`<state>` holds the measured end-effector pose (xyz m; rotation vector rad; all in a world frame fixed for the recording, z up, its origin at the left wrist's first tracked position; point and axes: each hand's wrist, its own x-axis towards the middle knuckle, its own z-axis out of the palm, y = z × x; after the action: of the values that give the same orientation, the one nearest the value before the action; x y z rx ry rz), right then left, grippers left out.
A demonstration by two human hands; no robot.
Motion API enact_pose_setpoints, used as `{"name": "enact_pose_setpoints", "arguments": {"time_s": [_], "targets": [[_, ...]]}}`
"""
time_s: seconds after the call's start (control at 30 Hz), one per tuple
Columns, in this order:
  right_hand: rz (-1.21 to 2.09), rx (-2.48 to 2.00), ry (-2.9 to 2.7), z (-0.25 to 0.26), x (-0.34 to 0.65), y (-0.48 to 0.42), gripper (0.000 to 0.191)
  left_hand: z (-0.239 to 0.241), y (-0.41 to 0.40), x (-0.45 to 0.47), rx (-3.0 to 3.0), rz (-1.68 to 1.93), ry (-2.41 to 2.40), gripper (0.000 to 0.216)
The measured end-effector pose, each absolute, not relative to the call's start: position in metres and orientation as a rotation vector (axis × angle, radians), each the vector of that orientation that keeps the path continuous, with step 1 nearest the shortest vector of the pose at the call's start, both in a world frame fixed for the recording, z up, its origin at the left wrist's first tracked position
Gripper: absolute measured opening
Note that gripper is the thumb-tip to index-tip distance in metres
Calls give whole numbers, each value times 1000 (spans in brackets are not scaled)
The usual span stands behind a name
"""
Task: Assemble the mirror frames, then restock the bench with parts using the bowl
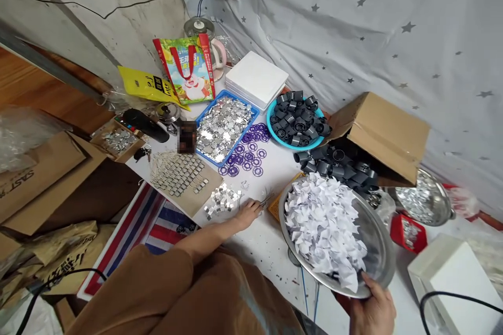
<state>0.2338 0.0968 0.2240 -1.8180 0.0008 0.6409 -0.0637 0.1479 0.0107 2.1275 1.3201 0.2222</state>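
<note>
My right hand grips the near rim of a round steel basin, thumb over the edge and fingers underneath. The basin tilts, with a heap of folded white paper pieces in it. My left hand is low over the white table, its fingers closed at a small bunch of thin grey wires; their exact kind is too small to tell. Left of that hand lies a pile of small silvery square pieces. Purple rings are scattered beyond it. Part of an orange item shows beside the basin.
A blue tray holds shiny pieces. Black plastic parts fill a turquoise bowl and spill from a cardboard box. Rows of square pieces on cords lie on a brown board. At right are a red container and white box.
</note>
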Motion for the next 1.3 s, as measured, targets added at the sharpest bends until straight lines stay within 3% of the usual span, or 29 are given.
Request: {"name": "enact_pose_setpoints", "arguments": {"time_s": [0.23, 0.57, 0.77, 1.03, 1.3], "targets": [[625, -1774, -140, 228, 219, 120, 39, 22, 143, -89, 2080, 338, 1200, 38], [696, -1705, -499, 206, 195, 162, 40, 21, 283, -54, 1922, 400, 1442, 47], [699, -1704, -426, 209, 187, 163, 37, 8, 291, -90, 1927, 329, 1559, 59], [696, -1691, -377, 224, 169, 187, 33, 31, 293, -95, 1979, 304, 1691, 48], [651, -1733, -529, 240, 156, 200, 42, 48, 333, -111, 1738, 363, 1980, 42]]}}
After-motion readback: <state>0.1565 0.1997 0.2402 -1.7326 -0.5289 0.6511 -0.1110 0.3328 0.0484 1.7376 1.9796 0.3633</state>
